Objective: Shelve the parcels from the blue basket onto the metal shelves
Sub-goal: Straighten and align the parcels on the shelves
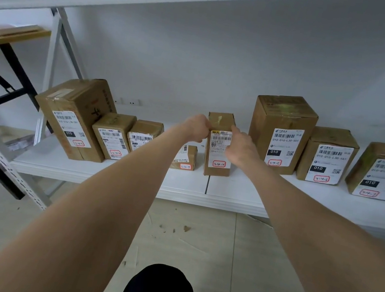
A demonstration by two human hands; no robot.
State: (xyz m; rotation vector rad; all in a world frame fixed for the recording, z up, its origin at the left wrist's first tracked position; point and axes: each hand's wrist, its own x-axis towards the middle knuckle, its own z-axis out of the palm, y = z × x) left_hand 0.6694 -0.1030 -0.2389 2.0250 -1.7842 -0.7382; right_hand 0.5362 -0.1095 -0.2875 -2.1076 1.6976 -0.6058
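Parcel (217, 155) stands upright on the white shelf (106, 172), about midway along the row, its label facing me and its base down on the board by the seam. From my feed, both arms reach straight out to it. The left hand (197, 127) grips the upper left edge, its fingers (205, 125) curled tight against the cardboard. The right hand (239, 148) holds the right side, lying over the edge of the label, with one finger up at the top corner.

Just left of the parcel and lower is a small box (185, 161), partly hidden by the left forearm. Three more boxes run on to the left, the end one tilted. Just right stands a tall box (281, 134), then two shorter ones further along. All carry white labels with red-ringed handwriting.

Another shelf board crosses overhead. A wooden table (12, 37) with black legs sits off to the left, beyond the shelf post. Pale floor tiles show below.
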